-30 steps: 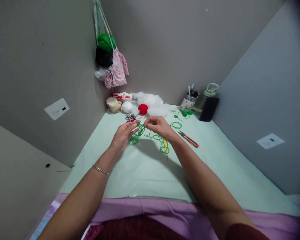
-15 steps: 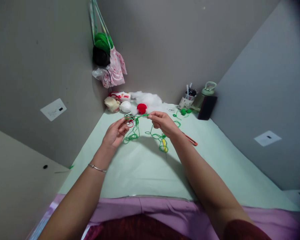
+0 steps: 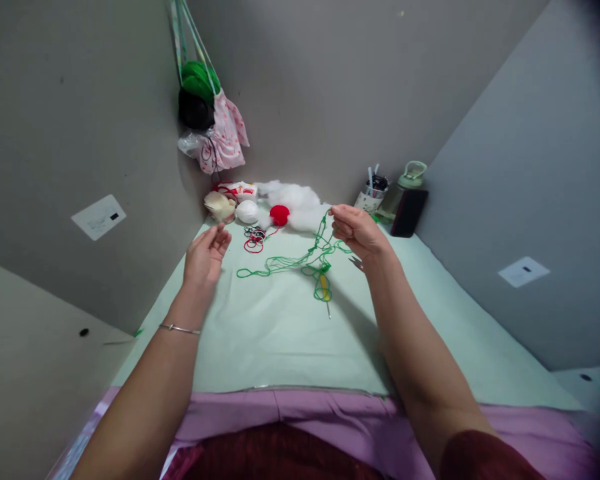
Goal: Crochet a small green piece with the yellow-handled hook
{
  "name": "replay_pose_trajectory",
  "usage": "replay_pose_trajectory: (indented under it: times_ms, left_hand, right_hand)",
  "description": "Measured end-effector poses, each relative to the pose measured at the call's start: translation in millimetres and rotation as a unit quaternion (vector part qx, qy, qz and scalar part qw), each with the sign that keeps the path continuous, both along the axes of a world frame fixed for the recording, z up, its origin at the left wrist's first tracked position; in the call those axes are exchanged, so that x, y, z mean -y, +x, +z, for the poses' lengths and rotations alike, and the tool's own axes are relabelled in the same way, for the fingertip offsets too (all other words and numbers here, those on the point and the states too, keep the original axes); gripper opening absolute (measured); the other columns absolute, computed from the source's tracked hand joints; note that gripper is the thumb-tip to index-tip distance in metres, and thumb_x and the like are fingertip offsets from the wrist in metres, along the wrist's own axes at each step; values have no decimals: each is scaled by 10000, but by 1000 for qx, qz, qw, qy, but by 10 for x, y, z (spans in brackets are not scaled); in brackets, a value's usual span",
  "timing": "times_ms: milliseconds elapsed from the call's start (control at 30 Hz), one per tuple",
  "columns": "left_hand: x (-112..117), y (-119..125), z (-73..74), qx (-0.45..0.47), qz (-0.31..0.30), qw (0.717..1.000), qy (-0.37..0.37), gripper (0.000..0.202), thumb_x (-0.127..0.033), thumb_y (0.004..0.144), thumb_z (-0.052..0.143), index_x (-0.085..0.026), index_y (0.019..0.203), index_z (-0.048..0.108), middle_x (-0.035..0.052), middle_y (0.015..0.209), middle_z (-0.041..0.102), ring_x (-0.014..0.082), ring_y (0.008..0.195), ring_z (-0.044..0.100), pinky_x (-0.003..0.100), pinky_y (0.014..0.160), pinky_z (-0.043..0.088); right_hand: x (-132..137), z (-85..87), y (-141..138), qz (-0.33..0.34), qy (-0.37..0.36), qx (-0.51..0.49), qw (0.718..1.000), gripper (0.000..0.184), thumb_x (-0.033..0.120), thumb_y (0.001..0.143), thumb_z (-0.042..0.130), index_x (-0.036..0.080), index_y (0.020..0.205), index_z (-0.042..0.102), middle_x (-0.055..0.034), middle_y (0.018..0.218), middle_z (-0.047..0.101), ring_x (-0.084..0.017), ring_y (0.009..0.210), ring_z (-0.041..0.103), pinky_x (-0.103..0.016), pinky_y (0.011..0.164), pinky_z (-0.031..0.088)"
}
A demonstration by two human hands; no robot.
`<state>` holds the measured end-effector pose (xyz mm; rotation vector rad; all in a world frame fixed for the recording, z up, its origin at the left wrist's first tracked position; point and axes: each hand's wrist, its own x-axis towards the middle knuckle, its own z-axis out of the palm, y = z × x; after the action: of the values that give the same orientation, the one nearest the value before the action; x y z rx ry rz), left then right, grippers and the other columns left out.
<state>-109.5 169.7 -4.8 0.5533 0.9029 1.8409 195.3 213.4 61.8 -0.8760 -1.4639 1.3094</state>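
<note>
Tangled green yarn (image 3: 283, 262) trails in loops across the pale table cover (image 3: 280, 347). My right hand (image 3: 359, 230) pinches one end of it, raised above the table, and the strand hangs down from the fingertips. My left hand (image 3: 207, 252) is at the left with its fingers loosely curled and apart, and no yarn shows in it. Between the hands and lower down lies a crochet hook (image 3: 325, 288) with a yellow handle, partly ringed by green loops. The tips of a pair of scissors (image 3: 356, 263) peek out beside my right wrist.
A red yarn ball (image 3: 279, 215), a white yarn ball (image 3: 247, 212) and white stuffing (image 3: 295, 200) sit along the back wall. At the back right stand a pen holder (image 3: 370, 195), a green bottle (image 3: 410, 179) and a dark phone (image 3: 409, 213). A pink bag (image 3: 224, 137) hangs above left.
My left hand has let go of the green yarn and drawn back to the left. My right hand has moved right and up, pulling the strand along. The view has shifted slightly.
</note>
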Motion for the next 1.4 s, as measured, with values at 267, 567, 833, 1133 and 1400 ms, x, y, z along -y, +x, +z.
replay_pose_trajectory:
  times_ms: [267, 567, 833, 1133, 1400]
  left_hand:
    - [274, 643, -70, -183, -178, 966, 52, 276, -257, 670, 906, -192, 915, 796, 58, 1031, 792, 238, 1078, 684, 367, 1038, 489]
    - [292, 599, -69, -190, -208, 959, 39, 284, -418, 714, 906, -189, 835, 789, 55, 989, 795, 218, 1011, 665, 346, 1029, 458]
    - [214, 418, -31, -88, -226, 970, 13, 291, -393, 770, 875, -166, 800, 696, 13, 807, 724, 144, 781, 683, 300, 850, 559]
    - [175, 328, 63, 15, -229, 973, -27, 257, -218, 970, 658, -149, 726, 616, -2, 677, 650, 72, 550, 611, 191, 604, 574]
    - [163, 222, 136, 43, -194, 979, -33, 372, -211, 1046, 529, -169, 678, 566, 5, 696, 685, 68, 607, 672, 169, 672, 610]
  right_hand:
    - [207, -106, -450, 92, -9, 88, 992, 281, 428, 741, 831, 157, 772, 763, 88, 469, 420, -61, 474, 299, -260, 494, 210]
    - [162, -117, -462, 44, 20, 72, 996, 343, 485, 702, 843, 167, 720, 716, 96, 454, 398, -55, 457, 302, -229, 469, 232]
    - [-60, 83, 156, -138, 91, 15, 986, 402, 523, 699, 858, 189, 712, 634, 78, 572, 466, -27, 441, 256, -208, 427, 188]
    - [-370, -29, 446, -380, 158, 77, 908, 215, 290, 807, 721, 178, 655, 618, 66, 506, 466, -75, 460, 360, -222, 454, 257]
    - [-457, -127, 762, -487, 171, 161, 841, 157, 232, 825, 625, 205, 673, 595, 34, 600, 528, -143, 569, 501, -303, 626, 454]
